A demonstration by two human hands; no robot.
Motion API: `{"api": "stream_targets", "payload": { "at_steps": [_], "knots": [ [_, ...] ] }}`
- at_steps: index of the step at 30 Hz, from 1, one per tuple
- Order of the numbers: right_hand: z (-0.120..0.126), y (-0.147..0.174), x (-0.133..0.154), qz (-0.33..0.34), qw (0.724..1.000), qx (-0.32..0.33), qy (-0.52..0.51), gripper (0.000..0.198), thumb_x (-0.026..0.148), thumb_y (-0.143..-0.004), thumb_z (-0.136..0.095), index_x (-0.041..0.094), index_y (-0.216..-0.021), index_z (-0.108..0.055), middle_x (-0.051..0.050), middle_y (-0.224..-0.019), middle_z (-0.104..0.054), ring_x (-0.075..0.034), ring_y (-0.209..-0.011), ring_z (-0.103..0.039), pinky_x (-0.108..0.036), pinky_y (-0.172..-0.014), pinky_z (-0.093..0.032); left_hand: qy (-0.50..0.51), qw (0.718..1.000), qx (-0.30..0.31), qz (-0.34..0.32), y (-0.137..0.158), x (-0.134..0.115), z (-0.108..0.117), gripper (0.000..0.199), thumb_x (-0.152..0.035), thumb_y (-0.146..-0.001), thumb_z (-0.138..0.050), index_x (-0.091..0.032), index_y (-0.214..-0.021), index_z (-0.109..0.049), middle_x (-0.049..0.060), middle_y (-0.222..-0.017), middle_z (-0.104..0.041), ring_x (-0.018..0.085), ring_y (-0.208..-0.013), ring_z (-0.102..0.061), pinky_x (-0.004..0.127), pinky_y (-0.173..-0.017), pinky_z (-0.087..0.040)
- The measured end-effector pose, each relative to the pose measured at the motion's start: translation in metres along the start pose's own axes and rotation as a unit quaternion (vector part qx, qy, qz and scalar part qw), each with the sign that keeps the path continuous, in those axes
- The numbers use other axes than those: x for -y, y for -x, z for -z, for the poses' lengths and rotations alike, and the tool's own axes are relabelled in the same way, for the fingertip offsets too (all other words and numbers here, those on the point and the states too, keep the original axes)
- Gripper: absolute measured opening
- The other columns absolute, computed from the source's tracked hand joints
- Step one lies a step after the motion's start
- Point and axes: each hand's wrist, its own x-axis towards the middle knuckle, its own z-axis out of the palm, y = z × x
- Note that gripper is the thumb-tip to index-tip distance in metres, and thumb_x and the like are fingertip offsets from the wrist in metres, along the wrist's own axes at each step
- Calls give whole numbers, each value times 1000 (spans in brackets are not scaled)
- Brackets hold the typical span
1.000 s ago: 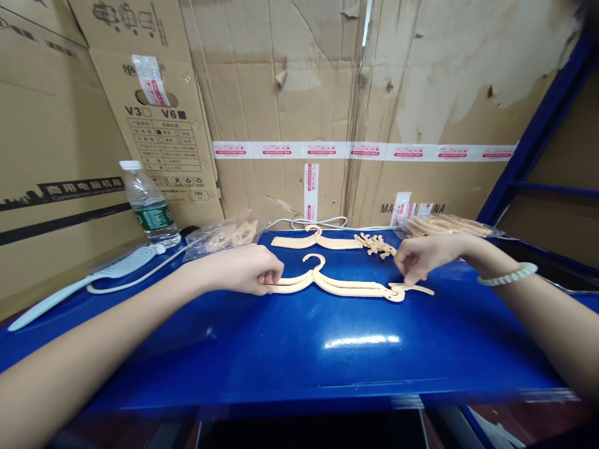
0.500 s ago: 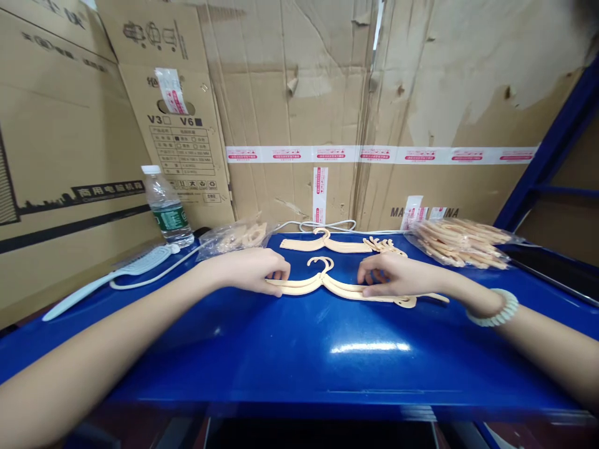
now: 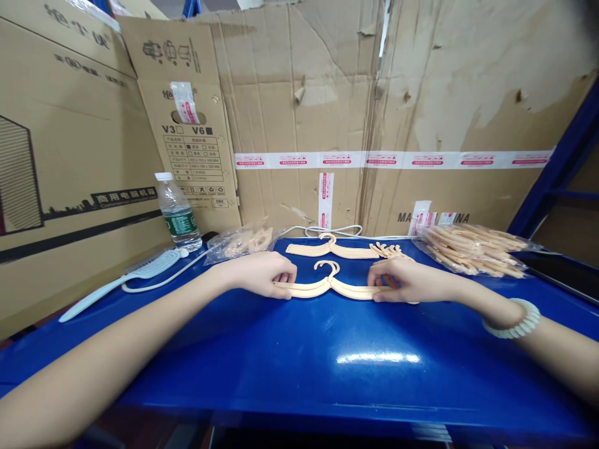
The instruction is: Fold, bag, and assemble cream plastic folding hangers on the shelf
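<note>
A cream-coloured clothes hanger [image 3: 309, 290] lies low over the blue table, its hook pointing away from me. Two hook outlines and layered arms show, so it seems to be two hangers stacked together. My left hand [image 3: 264, 273] pinches the left arm's end between thumb and fingers. On the other side, my right hand [image 3: 407, 279] grips the right arm, its fingers curled and partly covering that end. Just behind lies another flat cream hanger [image 3: 306, 250], touched by neither hand. Small cream hook-like pieces [image 3: 390, 251] sit at its right end, partly behind my right hand.
On the blue table [image 3: 281, 355], a plastic bag of cream pieces [image 3: 241, 242] lies left, a bigger bag of hangers [image 3: 472, 249] right. A water bottle [image 3: 180, 215], light-blue hairbrush [image 3: 126, 277] and white cable [image 3: 322, 229] lie around. Cardboard [image 3: 299, 112] walls the back.
The two stacked hangers now lie more closely over each other. The strip that stuck out right of my right hand is no longer seen there. The whole view has shifted slightly.
</note>
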Motion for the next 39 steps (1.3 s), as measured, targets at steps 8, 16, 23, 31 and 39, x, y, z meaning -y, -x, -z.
{"api": "stream_targets", "payload": {
  "at_steps": [8, 16, 23, 31, 39],
  "knots": [
    [-1, -1, -3, 19, 999, -25, 20, 29, 44, -87, -55, 18, -85, -67, -4, -76, -67, -16, -65, -58, -27, -60, -41, 110, 987, -115, 14, -13, 20, -17, 25, -40, -84, -53, -18, -84, -66, 2, -79, -67, 17, -73, -62, 27, -68, -49],
    [14, -2, -36, -64, 973, -200, 92, 35, 39, -93, -39, 17, -91, -66, -9, -84, -70, -23, -77, -63, -35, -71, -47, 150, 962, -202, 103, -40, 55, -52, 49, -34, -89, -30, -18, -132, -49, 7, -145, -46, 21, -135, -40, 38, -115, -27],
    [5, -13, -64, -57, 975, -135, 169, 48, 37, -94, -32, 12, -121, -61, -17, -122, -63, -31, -118, -54, -47, -99, -44, 138, 972, -140, 131, -49, 66, -57, 69, -54, -94, -18, -12, -146, -34, 7, -155, -25, 24, -145, -17, 41, -119, -15],
    [-5, -22, -64, -80, 980, -61, 173, 48, 39, -97, -28, 21, -135, -51, -10, -146, -44, -37, -140, -25, -64, -108, -22, 74, 976, -182, 95, -48, 68, -65, 57, -47, -97, -25, -14, -139, -45, 10, -149, -40, 24, -139, -33, 45, -116, -23],
    [-7, -23, -73, -79, 981, -81, 159, 47, 39, -98, -29, 23, -137, -49, -8, -147, -44, -37, -141, -24, -63, -108, -23, 21, 966, -254, 42, -45, 66, -63, 39, -30, -96, -35, -14, -121, -61, 10, -127, -63, 23, -121, -54, 43, -107, -39]
  ]
}}
